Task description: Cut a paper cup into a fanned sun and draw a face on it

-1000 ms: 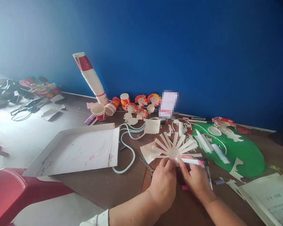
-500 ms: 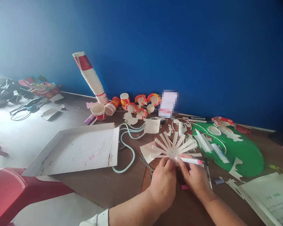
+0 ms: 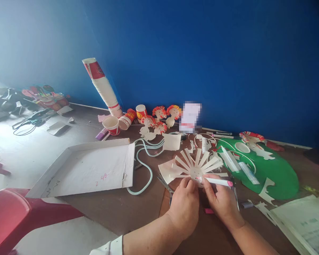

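A white paper cup cut into strips (image 3: 195,171) is spread out like rays, with small dots and a pink mark drawn on its round base. My left hand (image 3: 186,198) is closed on the near edge of this cut cup. Between the fingers of my right hand (image 3: 223,200) is a white marker with a pink end (image 3: 218,181), its tip at the cup's base. A pink marker cap (image 3: 208,211) lies on the table below my hands. Scissors (image 3: 166,186) lie left of my left hand, partly covered by it.
An open white box lid (image 3: 95,170) lies to the left, beside a pale blue cord (image 3: 150,177). Stacked paper cups (image 3: 105,90) lean on the blue wall. Finished paper lions (image 3: 159,113) stand at the back. A green sheet (image 3: 281,177) with scraps and glue tubes is at right.
My right hand and the marker have shifted very slightly to the right. My left hand stays on the cut cup. The whole view has barely moved.
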Available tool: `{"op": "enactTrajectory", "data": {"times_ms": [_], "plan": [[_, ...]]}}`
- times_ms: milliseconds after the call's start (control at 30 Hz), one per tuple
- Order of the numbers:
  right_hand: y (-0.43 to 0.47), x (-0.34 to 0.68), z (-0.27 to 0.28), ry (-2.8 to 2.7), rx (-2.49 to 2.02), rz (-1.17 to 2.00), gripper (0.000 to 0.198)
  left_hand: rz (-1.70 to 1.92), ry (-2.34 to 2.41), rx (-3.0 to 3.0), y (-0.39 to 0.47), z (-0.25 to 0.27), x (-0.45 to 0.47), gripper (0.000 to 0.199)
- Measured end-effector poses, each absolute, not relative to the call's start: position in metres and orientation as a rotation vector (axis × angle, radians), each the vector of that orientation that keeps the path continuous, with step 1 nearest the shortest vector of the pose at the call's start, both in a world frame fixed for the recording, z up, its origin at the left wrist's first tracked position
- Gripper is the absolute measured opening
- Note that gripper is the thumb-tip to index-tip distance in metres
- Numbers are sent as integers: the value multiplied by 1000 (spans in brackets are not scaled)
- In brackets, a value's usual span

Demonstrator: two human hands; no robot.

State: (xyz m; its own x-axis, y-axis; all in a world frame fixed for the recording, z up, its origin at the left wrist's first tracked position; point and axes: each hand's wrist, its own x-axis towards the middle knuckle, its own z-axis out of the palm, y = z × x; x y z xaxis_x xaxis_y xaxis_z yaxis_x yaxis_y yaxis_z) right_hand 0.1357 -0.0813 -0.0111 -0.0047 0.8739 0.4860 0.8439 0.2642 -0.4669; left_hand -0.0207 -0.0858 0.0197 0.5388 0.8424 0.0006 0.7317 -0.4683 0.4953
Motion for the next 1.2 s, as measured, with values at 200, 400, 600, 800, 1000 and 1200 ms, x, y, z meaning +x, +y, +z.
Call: {"op": "enactTrajectory", "data": {"times_ms": [200, 400, 600, 800, 1000, 1200], "plan": [[-80, 137, -14, -1814, -1563, 26, 22, 331, 1309, 2336, -85, 17, -20, 30], [-80, 135, -13, -1842, -1558, -6, 23, 379, 1289, 2365, -86, 15, -20, 31], [-79, 135, -13, -1853, -1565, 14, 22, 379, 1273, 2378, -85, 16, -21, 32], [-80, 135, -16, -1842, -1582, 23, 23, 363, 1297, 2374, -84, 18, -20, 29], [-80, 136, -17, -1840, -1586, 20, 23, 334, 1302, 2346, -85, 18, -21, 30], [-79, 136, -17, -1836, -1605, 14, 23, 363, 1288, 2358, -86, 18, -21, 31]]}}
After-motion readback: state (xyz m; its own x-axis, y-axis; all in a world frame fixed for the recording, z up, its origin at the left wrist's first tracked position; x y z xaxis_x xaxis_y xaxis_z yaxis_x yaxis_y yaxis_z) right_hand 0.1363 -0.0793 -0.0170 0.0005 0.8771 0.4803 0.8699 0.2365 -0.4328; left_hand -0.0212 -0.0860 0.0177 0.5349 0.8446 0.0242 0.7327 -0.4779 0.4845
